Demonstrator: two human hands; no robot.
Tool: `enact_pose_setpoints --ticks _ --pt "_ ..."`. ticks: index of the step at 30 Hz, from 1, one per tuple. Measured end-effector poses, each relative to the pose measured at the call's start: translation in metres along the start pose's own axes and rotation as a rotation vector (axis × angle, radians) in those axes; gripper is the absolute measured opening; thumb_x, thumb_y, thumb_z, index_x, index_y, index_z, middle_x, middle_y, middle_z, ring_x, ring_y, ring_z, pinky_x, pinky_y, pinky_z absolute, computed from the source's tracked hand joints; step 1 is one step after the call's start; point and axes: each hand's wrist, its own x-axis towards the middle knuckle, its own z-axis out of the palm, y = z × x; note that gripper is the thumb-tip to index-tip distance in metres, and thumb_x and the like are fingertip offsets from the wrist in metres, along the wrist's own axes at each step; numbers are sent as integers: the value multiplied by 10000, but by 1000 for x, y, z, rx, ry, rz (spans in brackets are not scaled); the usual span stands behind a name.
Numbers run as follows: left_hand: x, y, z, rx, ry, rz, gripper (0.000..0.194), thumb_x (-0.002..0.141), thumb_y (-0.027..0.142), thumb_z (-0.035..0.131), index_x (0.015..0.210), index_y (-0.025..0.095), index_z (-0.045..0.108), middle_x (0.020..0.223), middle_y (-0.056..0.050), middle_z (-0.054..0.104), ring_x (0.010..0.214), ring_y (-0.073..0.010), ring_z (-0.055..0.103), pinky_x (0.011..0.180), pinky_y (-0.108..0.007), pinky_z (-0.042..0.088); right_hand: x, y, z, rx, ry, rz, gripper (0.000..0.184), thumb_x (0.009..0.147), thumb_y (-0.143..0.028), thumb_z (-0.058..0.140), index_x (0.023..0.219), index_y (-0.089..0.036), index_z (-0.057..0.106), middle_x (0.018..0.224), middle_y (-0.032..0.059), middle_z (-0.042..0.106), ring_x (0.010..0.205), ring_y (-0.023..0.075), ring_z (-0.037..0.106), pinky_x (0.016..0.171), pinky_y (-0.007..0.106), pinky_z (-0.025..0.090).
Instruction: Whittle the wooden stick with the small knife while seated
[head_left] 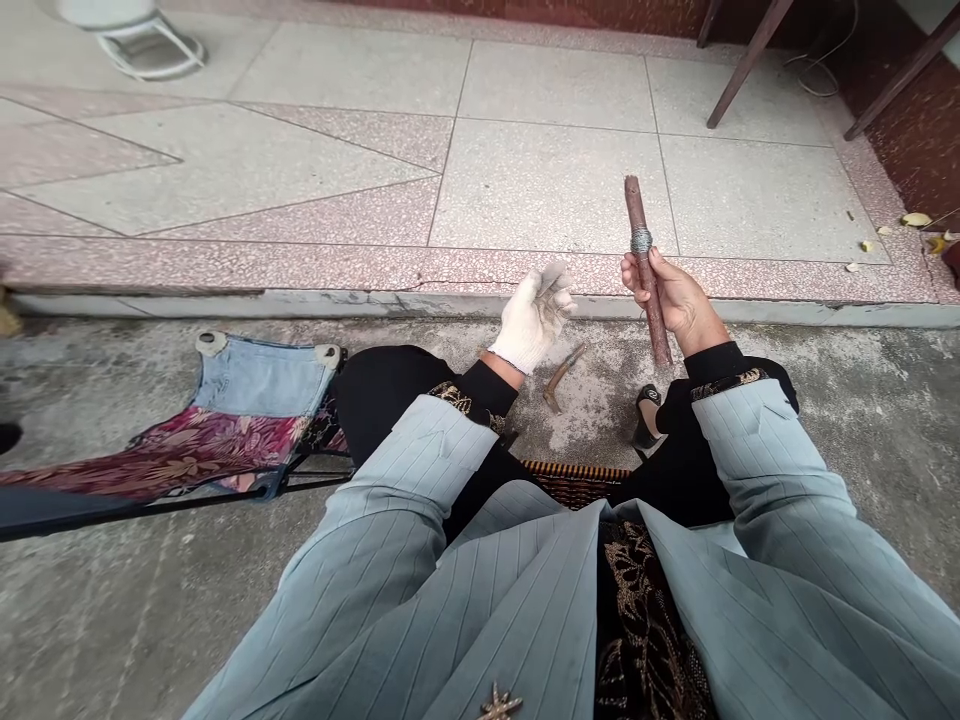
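My right hand (675,295), bare, is closed around a reddish-brown wooden stick (636,208), held nearly upright with its top leaning slightly left. Thin grey-green wire (641,241) is wound in a band around the stick, just above my fingers. To the left, my left hand (531,318) wears a white knitted glove with a greyish palm. Its fingers are loosely curled, palm turned toward the stick, and nothing shows in them. Below it on the concrete lies a small bent, brownish piece (559,380), perhaps a stick or a handle; its kind is unclear.
A raised tiled step (555,190) runs across the front. On the left stands a folding seat with denim and floral cloth (259,375). A white stool's base (154,45) and wooden legs (750,60) stand farther back. Yellowish peel-like scraps (915,219) lie at right.
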Motion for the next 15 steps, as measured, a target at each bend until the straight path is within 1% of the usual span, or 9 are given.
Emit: enact_pose_setpoints --ticks 2,4,6,8,10,11,12,13,15 --pt "2 -7 -1 4 5 49 595 973 628 241 1248 243 603 1108 -91 681 769 -121 634 700 -286 535 -1 0 3 -35 0 -14 398 901 -565 558 1013 -190 628 977 78 703 908 158 683 442 160 480" --pt "4 -13 -3 8 24 33 597 977 620 225 1253 243 596 1145 -103 671 749 -121 631 696 -295 542 -3 0 6 -38 -19 -21 428 882 -577 580 1026 -177 637 963 88 708 905 167 689 445 166 478" --pt "5 -20 -6 -6 30 -106 579 978 589 252 1178 201 632 1074 -121 693 674 -120 623 662 -303 550 -4 0 8 -29 -38 -36 448 858 -582 613 1026 -168 647 942 95 712 903 177 695 447 169 477" --pt "5 -24 -9 9 -10 -335 562 959 571 310 1015 151 679 893 -124 714 571 -121 601 586 -295 536 -5 -1 8 -26 -37 -56 453 832 -578 650 1011 -163 656 923 95 717 895 180 699 445 166 473" --pt "4 -25 -11 111 -84 -532 587 926 602 347 809 134 681 680 -105 678 469 -124 560 496 -274 485 -4 -1 8 -43 -4 -75 443 806 -567 686 975 -159 661 902 93 720 862 175 705 433 161 466" --pt "4 -23 -13 204 -119 -584 615 910 630 350 719 137 665 596 -95 644 432 -129 539 465 -271 454 -4 -1 8 -63 23 -79 434 793 -559 703 949 -156 663 891 93 722 838 172 707 424 159 461" --pt "5 -21 -14 328 -144 -591 634 894 653 357 647 145 644 538 -89 612 412 -137 527 450 -273 432 -4 -1 8 -89 49 -77 424 781 -549 719 923 -153 663 882 94 724 814 170 707 415 158 455" --pt "5 -17 -16 477 -149 -546 633 880 661 380 597 152 627 508 -89 592 418 -150 533 456 -281 425 -4 -1 9 -119 71 -70 415 770 -539 733 895 -150 664 877 96 726 793 169 707 405 158 449" --pt "7 -7 -18 782 -69 -311 559 859 616 464 578 162 625 540 -101 609 530 -198 601 537 -310 461 -4 1 11 -169 91 -49 397 750 -516 760 849 -143 668 878 103 729 764 168 704 387 156 435"
